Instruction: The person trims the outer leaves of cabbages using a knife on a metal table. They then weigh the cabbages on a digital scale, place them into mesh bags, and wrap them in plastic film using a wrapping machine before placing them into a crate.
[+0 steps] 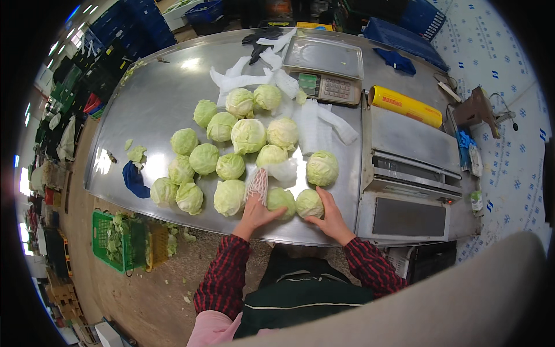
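Observation:
On the steel table point(130, 117) lie many pale green cabbages. My left hand point(259, 212) has a white foam net sleeve point(257, 184) over its fingers, and its thumb touches a cabbage point(281, 203) near the front edge. My right hand point(330, 217) is around the right side of another cabbage point(309, 204), thumb and fingers against it. A further cabbage point(322, 168) sits just beyond the right hand. More white foam nets point(318, 126) lie flat behind the cabbages, and one loose net point(282, 170) rests against a cabbage point(272, 156) in the middle.
At the right stands a film wrapping machine point(412, 173) with a yellow film roll point(405, 106) on top. A scale point(336, 89) with a steel tray point(323, 56) is at the back. Blue cloth point(135, 179) lies at the left. A green crate point(110, 240) with leaves stands on the floor.

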Demonstrator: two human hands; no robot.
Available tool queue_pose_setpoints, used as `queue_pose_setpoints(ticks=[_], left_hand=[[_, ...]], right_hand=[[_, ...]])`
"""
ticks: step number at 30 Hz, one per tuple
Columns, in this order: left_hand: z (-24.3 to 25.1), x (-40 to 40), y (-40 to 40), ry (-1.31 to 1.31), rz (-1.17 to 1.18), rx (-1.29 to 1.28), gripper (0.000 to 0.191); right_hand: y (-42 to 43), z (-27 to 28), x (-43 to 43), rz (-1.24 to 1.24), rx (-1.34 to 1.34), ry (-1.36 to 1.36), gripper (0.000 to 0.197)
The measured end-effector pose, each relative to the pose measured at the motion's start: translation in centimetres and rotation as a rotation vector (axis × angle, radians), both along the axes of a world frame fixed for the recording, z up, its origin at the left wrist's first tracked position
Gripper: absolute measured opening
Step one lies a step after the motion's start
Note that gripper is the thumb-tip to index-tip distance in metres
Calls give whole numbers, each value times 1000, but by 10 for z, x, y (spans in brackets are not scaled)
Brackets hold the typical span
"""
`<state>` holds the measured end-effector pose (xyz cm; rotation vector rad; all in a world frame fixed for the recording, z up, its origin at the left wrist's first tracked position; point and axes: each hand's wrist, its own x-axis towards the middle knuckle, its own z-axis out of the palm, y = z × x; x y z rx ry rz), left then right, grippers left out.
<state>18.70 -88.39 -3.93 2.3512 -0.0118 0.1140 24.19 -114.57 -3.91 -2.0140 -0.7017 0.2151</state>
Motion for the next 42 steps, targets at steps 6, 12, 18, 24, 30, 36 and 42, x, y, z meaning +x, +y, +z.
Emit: queue_pose_setpoints(ticks=[6, 12, 18, 24, 30, 36, 42], left_hand=[[-2, -19, -4, -80, -6, -22, 107], [30, -39, 17, -201, 260, -482, 87], [157, -69, 26, -410, 130, -1365, 66], [71, -121, -13, 195, 259, -1361, 39], [87, -97, -7, 207, 292, -1207, 18], [39, -51, 11, 276, 483, 105, 28], [10, -26, -19, 288, 529, 64, 51]], right_hand=[[-20, -1, -7, -136, -20, 140, 47], [-28, 27, -4, -134, -143, 61, 18], [75, 89, -21, 232, 395, 119, 31], [88, 44, -57, 368, 894, 1136, 21], [35, -13, -87, 63, 614, 1403, 9], [43, 12, -22, -468, 931, 960, 15], [0, -27, 31, -679, 587, 875, 16]])
